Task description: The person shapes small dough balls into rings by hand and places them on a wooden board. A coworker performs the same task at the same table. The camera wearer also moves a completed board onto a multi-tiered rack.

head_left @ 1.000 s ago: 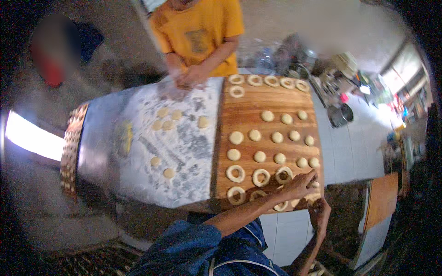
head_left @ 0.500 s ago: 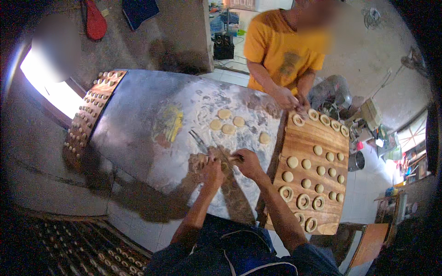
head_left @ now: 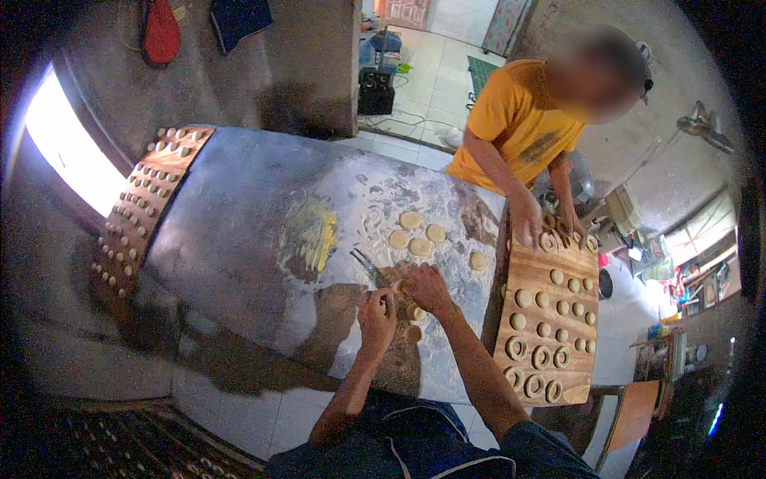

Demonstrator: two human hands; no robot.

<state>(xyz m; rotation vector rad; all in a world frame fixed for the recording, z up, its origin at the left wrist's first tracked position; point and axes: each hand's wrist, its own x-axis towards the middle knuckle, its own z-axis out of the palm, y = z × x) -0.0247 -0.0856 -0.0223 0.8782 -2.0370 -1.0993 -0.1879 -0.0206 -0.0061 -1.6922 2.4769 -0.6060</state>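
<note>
Over the near part of the floured metal table (head_left: 231, 215) my left hand (head_left: 377, 321) is closed, thumb and fingers pinched together; what they hold, if anything, is hidden. Just right of it my right hand (head_left: 429, 289) is closed with its fingertips on a pale piece of dough (head_left: 400, 287). Small dough rounds (head_left: 416, 312) lie close below, partly in my shadow. A dark, thin two-pronged tool (head_left: 365, 264) rests beyond my hands. Further off lie several flat dough discs (head_left: 420, 247), with another single disc (head_left: 478, 261) to the right.
On the right stands a wooden board (head_left: 535, 263) with dough rounds and rings (head_left: 516, 348). A person in a yellow shirt (head_left: 519, 112) has both hands at its far end. Another board (head_left: 171, 164) of dough pieces stands at the left. Yellow residue (head_left: 321, 239) marks the table.
My hands have moved slightly apart, and dough rounds now show below them. The other person has leaned right, hands now over the board's rings. The view has shifted a little.
</note>
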